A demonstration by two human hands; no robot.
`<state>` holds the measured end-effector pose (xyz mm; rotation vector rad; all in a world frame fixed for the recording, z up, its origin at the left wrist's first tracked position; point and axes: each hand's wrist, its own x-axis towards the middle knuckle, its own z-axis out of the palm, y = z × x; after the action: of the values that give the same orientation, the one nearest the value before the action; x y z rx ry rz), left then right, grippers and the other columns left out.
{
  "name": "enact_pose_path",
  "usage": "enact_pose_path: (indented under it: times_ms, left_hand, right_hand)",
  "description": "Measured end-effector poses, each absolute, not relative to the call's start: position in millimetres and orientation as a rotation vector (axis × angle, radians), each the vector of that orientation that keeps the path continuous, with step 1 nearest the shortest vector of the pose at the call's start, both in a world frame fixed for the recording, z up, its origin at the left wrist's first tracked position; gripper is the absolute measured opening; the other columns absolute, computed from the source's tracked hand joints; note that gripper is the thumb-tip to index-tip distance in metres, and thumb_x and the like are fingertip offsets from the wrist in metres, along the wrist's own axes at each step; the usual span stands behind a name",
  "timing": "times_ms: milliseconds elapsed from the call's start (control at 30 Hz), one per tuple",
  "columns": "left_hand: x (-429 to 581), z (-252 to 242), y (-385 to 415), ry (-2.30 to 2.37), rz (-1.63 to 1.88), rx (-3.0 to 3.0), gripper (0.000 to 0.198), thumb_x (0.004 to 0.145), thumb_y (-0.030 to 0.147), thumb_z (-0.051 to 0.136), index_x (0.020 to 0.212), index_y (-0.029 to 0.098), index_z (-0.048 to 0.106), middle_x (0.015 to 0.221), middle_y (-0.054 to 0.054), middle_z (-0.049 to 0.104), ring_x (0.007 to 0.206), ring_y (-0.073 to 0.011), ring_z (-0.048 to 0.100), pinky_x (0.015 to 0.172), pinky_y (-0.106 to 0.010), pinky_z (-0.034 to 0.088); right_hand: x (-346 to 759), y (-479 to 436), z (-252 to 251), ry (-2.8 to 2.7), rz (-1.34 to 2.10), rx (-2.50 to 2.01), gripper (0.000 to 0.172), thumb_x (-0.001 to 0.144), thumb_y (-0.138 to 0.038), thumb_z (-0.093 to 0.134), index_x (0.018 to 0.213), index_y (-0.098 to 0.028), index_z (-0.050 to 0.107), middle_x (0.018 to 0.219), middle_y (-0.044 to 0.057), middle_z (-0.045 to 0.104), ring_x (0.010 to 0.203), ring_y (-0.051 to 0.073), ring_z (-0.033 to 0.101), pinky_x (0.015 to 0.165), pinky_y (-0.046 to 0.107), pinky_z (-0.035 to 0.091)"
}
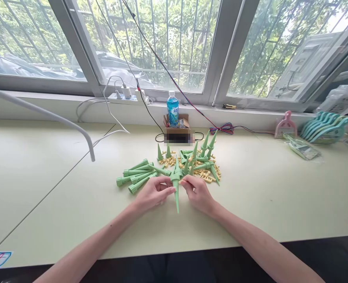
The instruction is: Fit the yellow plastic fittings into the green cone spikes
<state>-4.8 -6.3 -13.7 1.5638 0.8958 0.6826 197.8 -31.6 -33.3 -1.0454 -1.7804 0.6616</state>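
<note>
My left hand [155, 191] is closed around the collar end of a green plastic plant-watering spike [176, 196], whose tip points toward me. Pinched between the thumb and forefinger of my right hand [197, 192] is a small yellow valve, mostly hidden by the fingers, right beside the spike's collar. Just beyond both hands lies a heap of yellow valves [207, 175], with green spike tips [203, 145] standing and lying among them. Several long green spikes [138, 179] rest together to the left of the heap.
A blue drink bottle [173, 109] stands in a small cardboard box [184, 122] by the window. Coiled cables [225, 128] and a power strip [123, 97] are at the back. On the right are a pink dustpan-like item [286, 126] and teal plastic pieces [324, 127]. A white rod [58, 112] crosses the left.
</note>
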Motion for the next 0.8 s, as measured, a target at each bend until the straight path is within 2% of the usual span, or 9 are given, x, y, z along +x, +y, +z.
enact_pose_path:
  times_ms: [200, 433, 567, 700, 800]
  left_hand:
    - [-2.7, -17.2, -7.9, 0.934, 0.882, 1.753, 0.031, 0.079, 0.037, 0.078, 0.094, 0.016, 0.062, 0.066, 0.003, 0.059, 0.046, -0.007, 0.042, 0.043, -0.021, 0.038]
    - [-1.7, -23.4, -7.2, 0.925, 1.064, 1.909, 0.025, 0.082, 0.032, 0.075, 0.098, 0.015, 0.066, 0.074, 0.002, 0.057, 0.051, -0.0061, 0.045, 0.047, -0.02, 0.041]
    - [-1.1, -22.6, -9.2, 0.912, 1.006, 1.823, 0.027, 0.084, 0.032, 0.074, 0.101, 0.015, 0.062, 0.066, 0.004, 0.057, 0.044, -0.0049, 0.043, 0.043, -0.018, 0.042]
    - [-0.7, -23.7, -9.3, 0.888, 0.913, 1.661, 0.031, 0.09, 0.04, 0.066, 0.108, 0.016, 0.057, 0.082, -0.001, 0.066, 0.037, -0.0043, 0.046, 0.035, -0.018, 0.04]
    - [-0.9, -26.0, -7.9, 0.86, 0.898, 1.584, 0.036, 0.093, 0.044, 0.062, 0.115, 0.017, 0.054, 0.082, -0.002, 0.067, 0.036, -0.0053, 0.048, 0.033, -0.018, 0.038]
  right_hand:
    - [195.4, -34.7, -31.7, -1.693, 0.856, -1.059, 0.035, 0.101, -0.04, 0.045, 0.072, -0.02, 0.048, 0.055, -0.005, 0.04, 0.048, 0.011, 0.034, 0.048, 0.025, 0.026]
    - [192.7, -35.3, -32.1, -1.6, 1.017, -1.038, 0.041, 0.101, -0.048, 0.045, 0.071, -0.02, 0.048, 0.05, -0.006, 0.038, 0.045, 0.01, 0.032, 0.046, 0.025, 0.024]
    - [192.4, -35.1, -33.0, -1.555, 1.085, -1.042, 0.042, 0.101, -0.051, 0.046, 0.073, -0.02, 0.05, 0.049, -0.007, 0.038, 0.044, 0.009, 0.031, 0.045, 0.024, 0.024]
    - [191.4, -35.0, -34.4, -1.51, 1.142, -1.028, 0.042, 0.1, -0.053, 0.047, 0.077, -0.019, 0.053, 0.049, -0.007, 0.039, 0.043, 0.008, 0.031, 0.044, 0.023, 0.025]
    - [189.9, -34.9, -34.8, -1.495, 1.197, -1.013, 0.042, 0.099, -0.054, 0.049, 0.079, -0.018, 0.056, 0.051, -0.007, 0.04, 0.044, 0.008, 0.032, 0.044, 0.023, 0.026]
